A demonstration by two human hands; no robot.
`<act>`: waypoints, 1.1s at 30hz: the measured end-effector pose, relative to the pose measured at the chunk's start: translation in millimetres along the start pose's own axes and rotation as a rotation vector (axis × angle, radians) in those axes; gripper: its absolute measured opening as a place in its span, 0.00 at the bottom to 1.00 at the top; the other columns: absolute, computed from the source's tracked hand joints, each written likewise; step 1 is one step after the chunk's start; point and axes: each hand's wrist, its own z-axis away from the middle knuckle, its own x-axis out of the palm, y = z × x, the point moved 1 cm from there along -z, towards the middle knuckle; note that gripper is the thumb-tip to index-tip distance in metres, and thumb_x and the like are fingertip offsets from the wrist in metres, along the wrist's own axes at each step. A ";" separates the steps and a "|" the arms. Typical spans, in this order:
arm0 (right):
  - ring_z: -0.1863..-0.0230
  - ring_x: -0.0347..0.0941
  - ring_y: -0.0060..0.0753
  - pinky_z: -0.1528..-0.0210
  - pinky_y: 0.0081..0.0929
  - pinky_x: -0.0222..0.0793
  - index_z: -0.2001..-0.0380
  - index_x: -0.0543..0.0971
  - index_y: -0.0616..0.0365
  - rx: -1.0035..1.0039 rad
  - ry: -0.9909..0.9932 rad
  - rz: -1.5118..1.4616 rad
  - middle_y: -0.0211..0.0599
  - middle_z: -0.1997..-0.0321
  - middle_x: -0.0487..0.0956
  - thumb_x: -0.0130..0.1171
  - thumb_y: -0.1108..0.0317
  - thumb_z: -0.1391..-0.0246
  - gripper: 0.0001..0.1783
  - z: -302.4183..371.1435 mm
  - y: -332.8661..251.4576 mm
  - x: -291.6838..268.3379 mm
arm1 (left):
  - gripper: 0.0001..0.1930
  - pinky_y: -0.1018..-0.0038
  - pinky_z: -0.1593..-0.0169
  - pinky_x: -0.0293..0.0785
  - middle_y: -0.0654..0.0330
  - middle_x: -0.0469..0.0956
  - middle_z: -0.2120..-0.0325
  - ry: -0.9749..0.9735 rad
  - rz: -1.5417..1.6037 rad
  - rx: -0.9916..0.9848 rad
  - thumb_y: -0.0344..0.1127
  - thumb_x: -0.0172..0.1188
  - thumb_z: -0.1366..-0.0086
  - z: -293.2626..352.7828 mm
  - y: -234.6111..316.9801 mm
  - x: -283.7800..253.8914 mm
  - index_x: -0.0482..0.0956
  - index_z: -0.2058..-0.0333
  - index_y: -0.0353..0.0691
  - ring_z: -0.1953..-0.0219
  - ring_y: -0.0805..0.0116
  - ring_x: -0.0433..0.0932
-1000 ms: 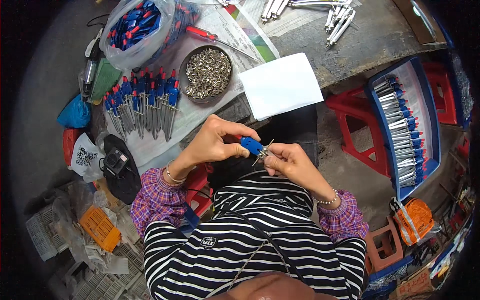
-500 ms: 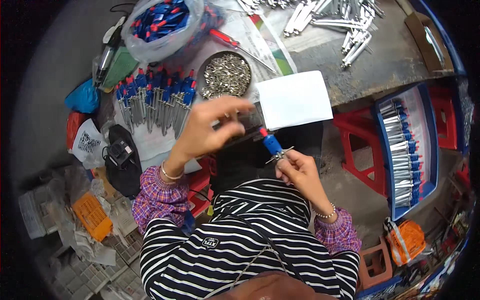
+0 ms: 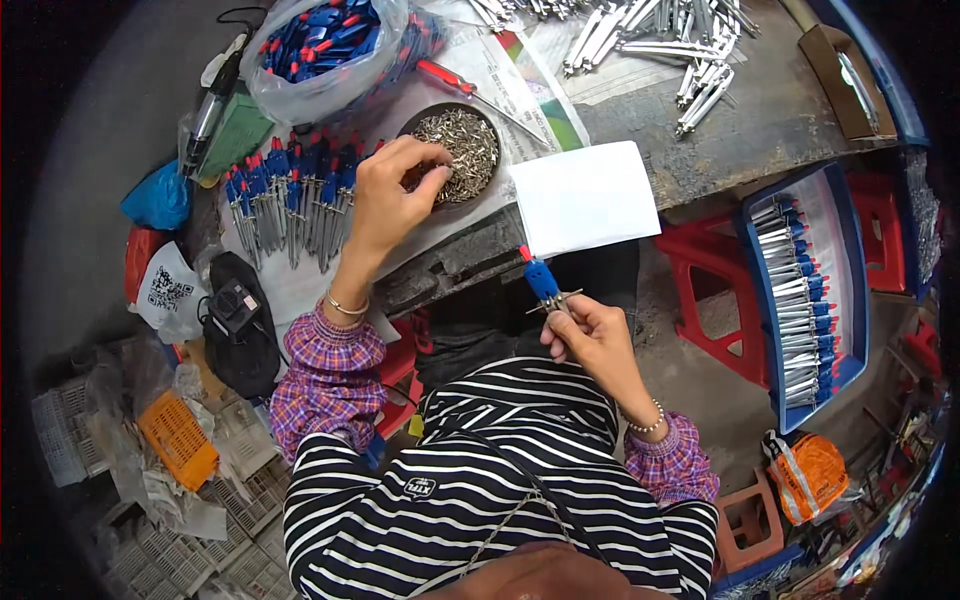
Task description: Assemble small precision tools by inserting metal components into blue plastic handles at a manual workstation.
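My right hand (image 3: 592, 338), in front of my striped top, is closed on a blue plastic piece with a red tip (image 3: 541, 278). Thin metal arms stick out sideways at its lower end. My left hand (image 3: 398, 190) reaches over the near left rim of a dark round bowl (image 3: 493, 184). Its thumb and forefinger are bent and slightly apart, and I see nothing between them. Small shiny metal pins (image 3: 462, 140) fill the bowl. Left of that hand, several blue pieces with red tips and long metal shafts (image 3: 295, 195) lie in a row.
A clear bag of blue and red parts (image 3: 325, 45) stands at the back left. Beside it are a red-handled screwdriver (image 3: 447, 75) and a white sheet (image 3: 587, 198). Bare metal parts (image 3: 705, 70) lie at the back. Finished-looking pieces fill a blue tray (image 3: 783, 412) above a red stool (image 3: 712, 325).
My left hand has moved left and up to the bowl. My right hand keeps the blue piece in about the same place, tilted slightly more upright.
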 end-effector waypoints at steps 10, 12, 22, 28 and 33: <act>0.81 0.72 0.16 0.78 0.13 0.69 0.70 0.77 0.66 -0.006 0.003 -0.061 0.32 0.79 0.77 0.52 0.71 0.44 0.08 -4.0 7.0 2.0 | 0.05 0.84 0.68 0.66 0.63 0.79 0.74 0.018 0.213 -0.058 0.23 0.59 0.46 1.2 4.3 -14.0 0.80 0.69 0.33 0.72 0.79 0.73; 0.81 0.71 0.15 0.79 0.13 0.69 0.70 0.77 0.66 -0.020 -0.015 -0.089 0.32 0.79 0.77 0.52 0.71 0.44 0.08 -4.6 9.2 2.0 | 0.05 0.84 0.68 0.67 0.62 0.79 0.74 -0.021 0.369 -0.123 0.22 0.58 0.46 7.9 13.2 -13.5 0.80 0.70 0.32 0.73 0.79 0.74; 0.81 0.72 0.16 0.79 0.13 0.69 0.70 0.77 0.67 -0.060 0.005 -0.070 0.33 0.79 0.77 0.53 0.72 0.44 0.08 -2.6 2.5 6.3 | 0.06 0.84 0.71 0.72 0.56 0.80 0.74 -0.328 0.689 -0.247 0.20 0.63 0.52 47.6 59.5 22.2 0.80 0.72 0.31 0.73 0.75 0.78; 0.81 0.72 0.16 0.79 0.14 0.69 0.71 0.77 0.68 -0.080 0.000 -0.058 0.33 0.80 0.77 0.52 0.72 0.44 0.08 -0.2 -0.5 7.7 | 0.08 0.85 0.76 0.64 0.60 0.78 0.73 -0.254 0.392 -0.048 0.19 0.63 0.55 51.6 71.7 27.6 0.82 0.73 0.36 0.79 0.79 0.71; 0.81 0.72 0.17 0.80 0.14 0.70 0.71 0.77 0.68 -0.075 -0.012 -0.079 0.33 0.80 0.77 0.52 0.72 0.44 0.08 0.3 1.7 7.6 | 0.09 0.80 0.77 0.66 0.58 0.76 0.75 -0.129 0.303 0.196 0.18 0.63 0.57 51.9 68.3 29.6 0.81 0.73 0.35 0.79 0.73 0.73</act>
